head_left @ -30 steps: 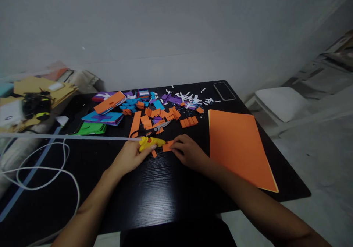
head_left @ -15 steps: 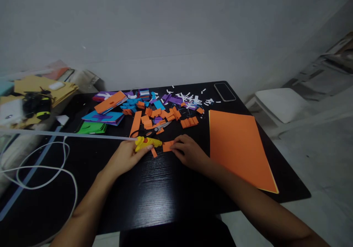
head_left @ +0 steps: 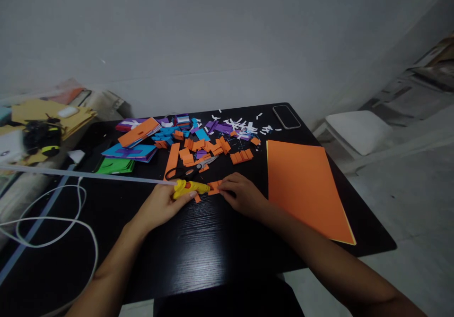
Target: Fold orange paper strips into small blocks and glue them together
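Observation:
My left hand [head_left: 163, 203] is wrapped round a yellow glue gun [head_left: 189, 189], with a long translucent glue stick [head_left: 106, 175] running out of its back to the left. The gun's nozzle is at a small folded orange paper piece [head_left: 214, 187]; whether it touches cannot be seen. My right hand [head_left: 243, 195] pinches that piece at its right end. Under the gun lies a narrow orange paper strip [head_left: 197, 198]. Just beyond the gun are scissors [head_left: 198, 166] with dark handles, blades pointing right.
Folded orange pieces [head_left: 196, 146] and white paper scraps [head_left: 244, 125] lie at the back. Large orange sheets [head_left: 301, 189] are on the right, a phone [head_left: 286, 117] behind them. Stacked blue folded paper [head_left: 131, 151] and a white cable [head_left: 53, 218] lie left. A white stool [head_left: 358, 128] stands beyond the table.
The glue gun's nozzle has moved slightly right, from beside the orange piece to over its left part. My right hand keeps its pinch. The whole view has shifted a little.

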Demonstrator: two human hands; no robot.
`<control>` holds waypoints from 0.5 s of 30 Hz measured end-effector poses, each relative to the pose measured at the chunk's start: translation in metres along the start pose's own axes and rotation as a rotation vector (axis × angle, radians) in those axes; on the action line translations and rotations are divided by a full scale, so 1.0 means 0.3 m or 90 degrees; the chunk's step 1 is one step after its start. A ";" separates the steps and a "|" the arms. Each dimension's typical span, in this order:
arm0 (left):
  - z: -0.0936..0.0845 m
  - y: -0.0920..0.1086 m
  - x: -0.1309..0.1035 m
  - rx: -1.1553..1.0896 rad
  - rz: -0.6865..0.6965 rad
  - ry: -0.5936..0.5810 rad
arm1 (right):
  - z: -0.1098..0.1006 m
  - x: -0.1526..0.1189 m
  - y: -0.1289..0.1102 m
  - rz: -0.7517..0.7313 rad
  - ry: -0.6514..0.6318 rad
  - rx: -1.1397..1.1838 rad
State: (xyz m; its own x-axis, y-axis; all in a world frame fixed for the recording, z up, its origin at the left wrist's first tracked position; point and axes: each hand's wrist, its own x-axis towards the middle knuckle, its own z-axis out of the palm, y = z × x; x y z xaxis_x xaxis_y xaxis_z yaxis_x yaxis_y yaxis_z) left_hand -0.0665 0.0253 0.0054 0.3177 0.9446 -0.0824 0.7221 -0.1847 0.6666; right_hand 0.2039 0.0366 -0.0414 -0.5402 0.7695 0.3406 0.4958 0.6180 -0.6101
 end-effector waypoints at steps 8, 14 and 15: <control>0.027 0.037 0.019 0.000 0.043 0.015 | -0.010 -0.003 0.000 0.049 -0.003 0.011; 0.027 0.027 0.019 0.051 0.069 -0.004 | -0.011 0.000 0.000 0.057 -0.014 0.014; 0.027 0.023 0.019 0.056 0.072 -0.007 | -0.011 0.000 0.000 0.058 -0.016 0.014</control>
State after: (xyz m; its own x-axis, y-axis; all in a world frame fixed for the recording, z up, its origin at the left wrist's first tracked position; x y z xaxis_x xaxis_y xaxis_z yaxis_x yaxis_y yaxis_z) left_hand -0.0549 0.0272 0.0036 0.4072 0.9132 -0.0189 0.7317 -0.3137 0.6052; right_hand 0.2061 0.0372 -0.0391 -0.5111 0.8175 0.2654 0.5287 0.5425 -0.6529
